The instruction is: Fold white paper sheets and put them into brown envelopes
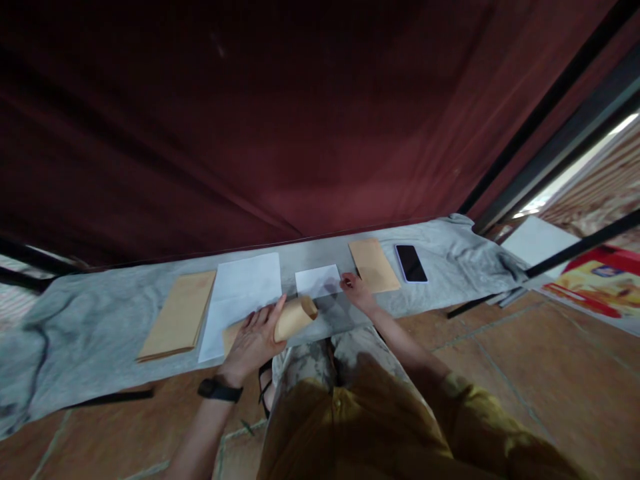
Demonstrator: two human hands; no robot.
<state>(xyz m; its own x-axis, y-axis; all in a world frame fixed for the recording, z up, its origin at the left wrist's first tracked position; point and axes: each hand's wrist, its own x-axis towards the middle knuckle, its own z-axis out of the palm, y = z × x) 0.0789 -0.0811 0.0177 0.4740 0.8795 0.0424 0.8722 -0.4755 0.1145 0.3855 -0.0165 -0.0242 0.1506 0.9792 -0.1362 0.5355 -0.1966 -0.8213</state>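
My left hand (257,337) wraps over a brown paper envelope (293,319), whose mouth bulges into a round opening toward the right. Under that hand and envelope lies a large white sheet (245,287). My right hand (355,288) has its fingers curled in a pinch at the right edge of a small white paper (317,279). Just beyond the right hand is another brown envelope (375,263), lying flat. To the left of the white sheet rests a stack of brown envelopes (177,317).
A phone (411,263) lies on the grey cloth (450,257) covering the narrow bench. A dark red curtain (300,133) hangs close behind it. Dark metal bars (545,107) and a red and yellow printed box (600,287) are at the right, above floor tiles (500,360).
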